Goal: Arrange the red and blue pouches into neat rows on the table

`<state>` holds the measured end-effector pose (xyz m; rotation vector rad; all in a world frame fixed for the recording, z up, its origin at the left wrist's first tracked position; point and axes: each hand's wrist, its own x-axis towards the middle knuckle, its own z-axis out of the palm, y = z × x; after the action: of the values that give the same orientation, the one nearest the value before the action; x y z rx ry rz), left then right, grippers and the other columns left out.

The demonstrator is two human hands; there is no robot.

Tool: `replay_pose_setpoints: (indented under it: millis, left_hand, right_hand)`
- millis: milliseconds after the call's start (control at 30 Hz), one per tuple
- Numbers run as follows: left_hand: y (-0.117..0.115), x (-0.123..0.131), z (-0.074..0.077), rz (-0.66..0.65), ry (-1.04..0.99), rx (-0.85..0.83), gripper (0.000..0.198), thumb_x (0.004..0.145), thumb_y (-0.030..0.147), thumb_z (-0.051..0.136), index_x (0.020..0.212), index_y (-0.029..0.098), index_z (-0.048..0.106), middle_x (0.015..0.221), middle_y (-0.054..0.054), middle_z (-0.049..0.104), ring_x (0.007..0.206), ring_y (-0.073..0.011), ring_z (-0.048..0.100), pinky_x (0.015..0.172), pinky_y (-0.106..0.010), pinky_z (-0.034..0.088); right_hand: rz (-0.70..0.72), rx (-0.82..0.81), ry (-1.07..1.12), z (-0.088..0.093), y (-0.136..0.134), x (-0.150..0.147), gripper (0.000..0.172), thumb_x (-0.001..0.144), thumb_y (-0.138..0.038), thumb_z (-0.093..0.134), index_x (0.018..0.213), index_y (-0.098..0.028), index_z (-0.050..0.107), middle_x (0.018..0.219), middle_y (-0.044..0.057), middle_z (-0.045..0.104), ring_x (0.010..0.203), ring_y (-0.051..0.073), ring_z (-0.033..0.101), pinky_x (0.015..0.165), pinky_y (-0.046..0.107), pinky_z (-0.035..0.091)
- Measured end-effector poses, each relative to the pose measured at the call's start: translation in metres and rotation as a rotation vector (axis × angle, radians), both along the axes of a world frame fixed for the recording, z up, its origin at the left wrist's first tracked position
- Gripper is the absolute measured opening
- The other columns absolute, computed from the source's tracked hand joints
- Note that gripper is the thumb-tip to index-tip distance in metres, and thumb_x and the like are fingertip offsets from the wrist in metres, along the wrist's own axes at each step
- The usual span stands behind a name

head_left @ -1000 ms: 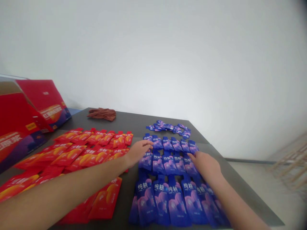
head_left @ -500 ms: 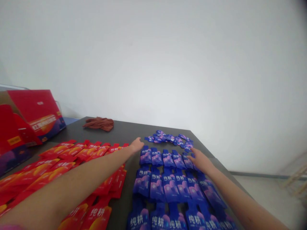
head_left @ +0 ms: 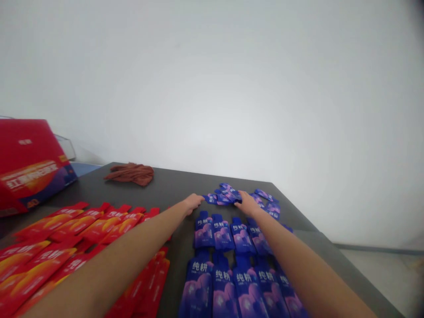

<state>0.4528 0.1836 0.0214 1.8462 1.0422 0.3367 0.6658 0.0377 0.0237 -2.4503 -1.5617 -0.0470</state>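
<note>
A loose heap of blue spouted pouches on the dark table is touched by the right hand, its fingers drawn narrow, any grip indiscernible, with the left hand just beside the heap.

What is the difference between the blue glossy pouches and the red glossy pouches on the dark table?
The blue glossy pouches have a purple-pink print, while the red glossy pouches have an orange-yellow print. Most blue ones lie in straight rows with necks pointing away; the red ones lie slanted, overlapping in places. Both are narrow-necked and lie flat on the dark table.
</note>
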Motion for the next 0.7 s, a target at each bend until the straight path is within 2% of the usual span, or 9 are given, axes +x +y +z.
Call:
replay_pose_setpoints:
  millis: [100,233,400,533,700]
  left_hand:
    - [0.008,0.01,-0.001,0.0,0.058,-0.043,0.03,0.09,0.034,0.055,0.112,0.013,0.057,0.108,-0.008,0.061,0.092,-0.018,0.061,0.078,-0.037,0.054]
    - [0.016,0.022,-0.002,-0.004,0.122,-0.038,0.03,0.09,0.034,0.055,0.111,0.013,0.057,0.109,-0.008,0.061,0.092,-0.018,0.061,0.079,-0.038,0.054]
    - [0.03,0.029,-0.004,0.046,0.198,0.067,0.032,0.088,0.034,0.058,0.114,0.015,0.057,0.116,-0.009,0.058,0.102,-0.0216,0.058,0.086,-0.04,0.051]
    - [0.04,0.03,-0.006,0.023,0.231,0.135,0.032,0.087,0.033,0.059,0.114,0.015,0.057,0.117,-0.009,0.058,0.105,-0.0225,0.057,0.089,-0.042,0.049]
    - [0.038,0.034,-0.013,-0.006,0.179,0.149,0.031,0.088,0.033,0.058,0.114,0.016,0.057,0.117,-0.009,0.058,0.104,-0.0218,0.058,0.087,-0.041,0.05]
  right_hand:
    - [0.048,-0.053,0.013,-0.009,0.021,-0.004,0.049,0.092,-0.034,0.058,0.135,-0.016,0.044,0.14,0.012,0.037,0.128,0.027,0.038,0.106,0.051,0.033]
    - [0.113,-0.118,0.026,-0.015,0.036,-0.01,0.049,0.092,-0.035,0.057,0.135,-0.017,0.044,0.139,0.011,0.039,0.126,0.026,0.04,0.105,0.05,0.034]
    - [0.128,-0.166,0.025,-0.01,0.04,-0.014,0.05,0.092,-0.038,0.056,0.137,-0.018,0.043,0.136,0.011,0.043,0.122,0.025,0.045,0.103,0.049,0.038]
    - [0.139,-0.187,0.021,-0.006,0.038,-0.018,0.05,0.092,-0.039,0.056,0.136,-0.019,0.044,0.135,0.011,0.044,0.121,0.025,0.046,0.102,0.048,0.039]
    - [0.14,-0.175,0.028,-0.005,0.038,-0.024,0.05,0.093,-0.038,0.056,0.138,-0.019,0.042,0.135,0.011,0.044,0.12,0.024,0.047,0.101,0.048,0.04]
